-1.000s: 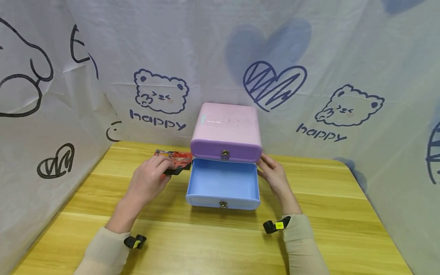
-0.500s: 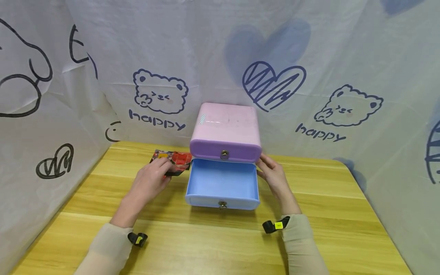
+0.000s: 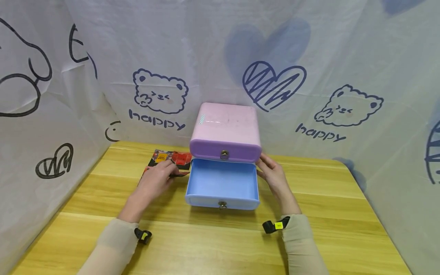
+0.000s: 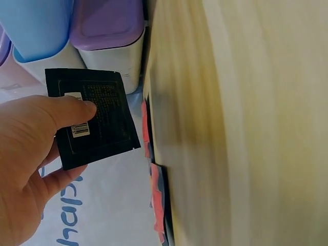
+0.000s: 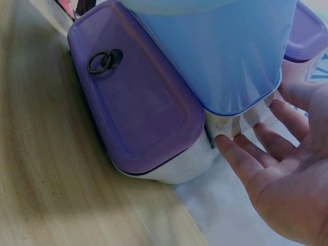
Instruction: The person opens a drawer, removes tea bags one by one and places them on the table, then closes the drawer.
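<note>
My left hand (image 3: 156,181) pinches a flat black sachet (image 4: 105,118) with a barcode label, thumb on its face in the left wrist view. It is just left of the pulled-out blue drawer (image 3: 222,179), which looks empty. The drawer belongs to a small cabinet with a pink top (image 3: 227,124) and a purple upper drawer (image 3: 209,149), closed. My right hand (image 3: 276,183) rests with extended fingers against the cabinet's right side, fingertips at the white casing (image 5: 225,125) in the right wrist view.
Red and black printed packets (image 3: 180,158) lie on the wooden table (image 3: 213,244) behind my left hand, left of the cabinet. A lower purple drawer (image 5: 138,97) with a ring pull shows under the blue one. A patterned white cloth (image 3: 206,49) hangs behind.
My left hand has shifted slightly right and toward the camera, lifting a sachet off the packets and uncovering more of them. The right hand and the drawer have stayed in place.
</note>
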Tool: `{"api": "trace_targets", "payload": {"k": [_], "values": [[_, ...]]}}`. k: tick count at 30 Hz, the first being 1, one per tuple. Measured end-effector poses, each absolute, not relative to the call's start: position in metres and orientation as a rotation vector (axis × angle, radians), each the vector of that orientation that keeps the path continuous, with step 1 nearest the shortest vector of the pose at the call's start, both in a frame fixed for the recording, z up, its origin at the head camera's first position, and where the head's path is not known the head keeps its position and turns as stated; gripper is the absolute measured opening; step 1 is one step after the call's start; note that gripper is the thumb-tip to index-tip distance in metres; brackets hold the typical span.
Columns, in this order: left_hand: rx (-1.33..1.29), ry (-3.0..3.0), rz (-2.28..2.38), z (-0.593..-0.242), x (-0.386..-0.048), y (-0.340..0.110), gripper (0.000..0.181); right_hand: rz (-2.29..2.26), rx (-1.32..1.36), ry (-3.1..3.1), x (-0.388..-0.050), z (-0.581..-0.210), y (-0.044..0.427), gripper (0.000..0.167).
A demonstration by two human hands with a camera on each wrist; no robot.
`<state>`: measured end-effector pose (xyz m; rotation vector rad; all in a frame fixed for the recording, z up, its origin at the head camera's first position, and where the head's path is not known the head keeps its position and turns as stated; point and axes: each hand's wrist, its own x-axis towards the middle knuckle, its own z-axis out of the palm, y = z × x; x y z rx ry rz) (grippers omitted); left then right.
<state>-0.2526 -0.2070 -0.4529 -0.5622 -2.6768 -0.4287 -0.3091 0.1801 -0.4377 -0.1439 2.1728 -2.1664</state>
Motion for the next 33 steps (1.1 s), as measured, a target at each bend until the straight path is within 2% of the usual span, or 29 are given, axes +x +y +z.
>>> {"api": "trace_targets", "payload": {"k": [13, 33], "values": [[-0.586, -2.742, -0.402, -0.4602, -0.2605, -0.2043, 0.025, -2.137, -0.144, 2.225, -0.3073, -0.4381, 0.1799, 0.054], [-0.538, -2.923, -0.380, -0.4608, -0.2513, -0.2046, 0.028, -2.134, -0.145, 2.198, -0.3071, -0.4371, 0.1805, 0.053]]}}
